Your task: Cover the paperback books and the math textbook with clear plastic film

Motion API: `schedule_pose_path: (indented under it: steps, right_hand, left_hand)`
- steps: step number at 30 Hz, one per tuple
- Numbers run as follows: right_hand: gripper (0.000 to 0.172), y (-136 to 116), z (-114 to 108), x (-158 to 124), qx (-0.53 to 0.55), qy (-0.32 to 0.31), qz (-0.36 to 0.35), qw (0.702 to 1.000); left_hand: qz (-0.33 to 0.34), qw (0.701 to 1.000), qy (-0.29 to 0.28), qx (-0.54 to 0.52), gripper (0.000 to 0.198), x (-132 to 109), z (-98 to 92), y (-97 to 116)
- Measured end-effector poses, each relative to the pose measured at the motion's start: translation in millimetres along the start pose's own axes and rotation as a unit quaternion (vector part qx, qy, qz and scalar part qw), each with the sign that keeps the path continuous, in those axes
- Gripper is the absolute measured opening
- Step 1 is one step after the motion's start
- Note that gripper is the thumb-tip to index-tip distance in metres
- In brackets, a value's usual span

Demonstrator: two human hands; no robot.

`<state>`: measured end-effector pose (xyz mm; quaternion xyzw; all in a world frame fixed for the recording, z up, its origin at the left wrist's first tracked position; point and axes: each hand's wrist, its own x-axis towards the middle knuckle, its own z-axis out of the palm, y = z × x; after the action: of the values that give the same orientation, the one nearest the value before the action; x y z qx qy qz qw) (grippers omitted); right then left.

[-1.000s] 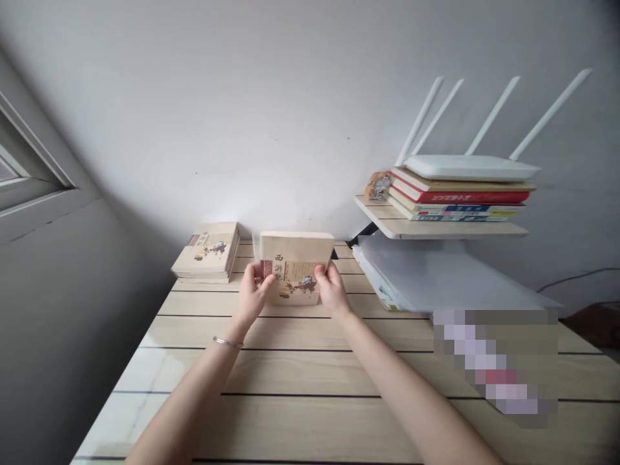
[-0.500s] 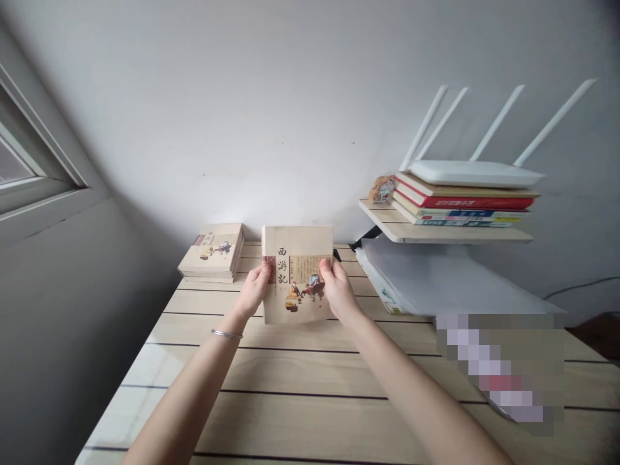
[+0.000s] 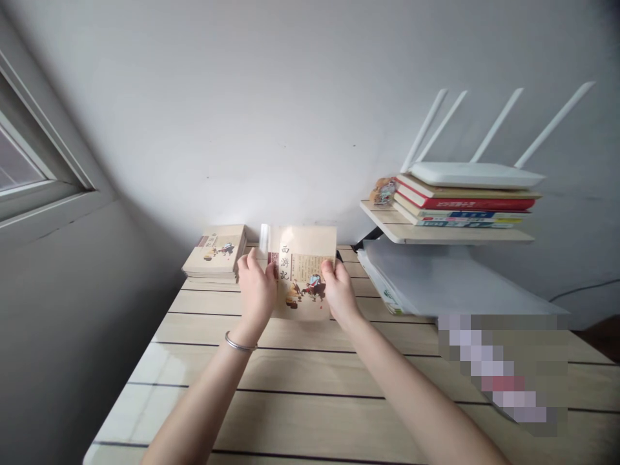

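I hold a thick beige book [image 3: 304, 265] with Chinese characters and a coloured drawing on its cover, upright above the far part of a slatted wooden table [image 3: 310, 387]. My left hand [image 3: 256, 287], a bracelet on its wrist, grips the book's left edge by the spine. My right hand [image 3: 339, 290] grips its right edge. A shiny clear wrap shows at the book's top left corner. A stack of similar beige books [image 3: 217, 253] lies flat just left of it, near the wall.
A small wall shelf [image 3: 436, 231] at the right carries stacked books and a white router [image 3: 477, 173] with several antennas. Below it lies a pile of white sheets [image 3: 436, 278]. A window frame [image 3: 39, 174] is at the left. A blurred patch covers the table's right side.
The book tipped from lying back to upright, cover facing me. My left hand shifted from under the book's left edge to over its spine side.
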<state>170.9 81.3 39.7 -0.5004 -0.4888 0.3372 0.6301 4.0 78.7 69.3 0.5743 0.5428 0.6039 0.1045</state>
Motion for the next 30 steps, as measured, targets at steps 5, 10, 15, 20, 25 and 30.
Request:
schedule_pose_path:
  steps: [5, 10, 15, 20, 25, 30]
  right_hand:
    - [0.05, -2.7, 3.3, -5.9, 0.021, 0.046, 0.0, 0.999]
    - [0.047, -4.5, 5.3, -8.9, 0.037, 0.035, 0.02, 0.998]
    - [0.045, -4.6, -2.2, -5.4, 0.013, 0.008, 0.029, 0.999]
    - [0.041, -11.6, -19.3, 4.2, -0.079, -0.021, 0.001, 0.997]
    - [0.04, -26.4, -31.6, 4.9, -0.06, -0.042, 0.083, 0.994]
    - [0.032, -23.3, -34.6, 9.6, 0.025, -0.05, 0.197, 0.979]
  left_hand:
    - [-0.008, 1.0, -0.025, -0.018, 0.02, -10.5, -0.2, 3.4]
    - [-0.075, 0.99, -0.077, -0.096, 0.023, -10.7, -0.7, 3.6]
    - [-0.138, 0.968, -0.127, -0.167, 0.022, -3.3, -1.6, -0.5]
    - [-0.251, 0.928, -0.155, -0.226, 0.029, -13.8, 4.2, -8.7]
    - [-0.323, 0.869, -0.22, -0.302, 0.038, -22.7, 10.6, -6.9]
    - [-0.385, 0.802, -0.282, -0.36, 0.038, -17.1, 14.4, -4.9]
